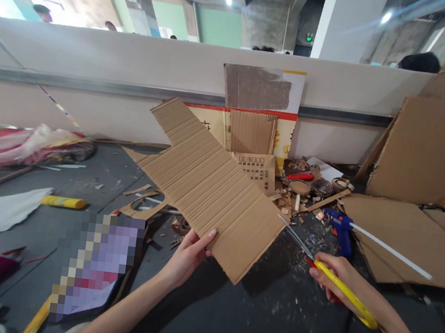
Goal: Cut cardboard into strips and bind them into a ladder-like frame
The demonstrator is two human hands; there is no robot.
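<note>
My left hand (195, 247) pinches the lower edge of a brown corrugated cardboard piece (220, 188), thumb on top and fingers underneath. The piece is tilted above the dark table, with a narrow tab at its upper left and a ragged point below that tab. Fingers of my right hand (332, 277) are wrapped round scissors (343, 292) with yellow and red handles. Their thin metal blades point up and left, the tips at the cardboard's right corner. Whether the blades touch the cardboard I cannot tell.
A blue glue gun (342, 232) with a white stick lies right of the scissors. Flat cardboard (407, 243) and leaning sheets (427, 148) fill the right. Scraps surround a small round cardboard item (299, 187). A yellow marker-like stick (64, 202) and white paper (1, 215) lie left.
</note>
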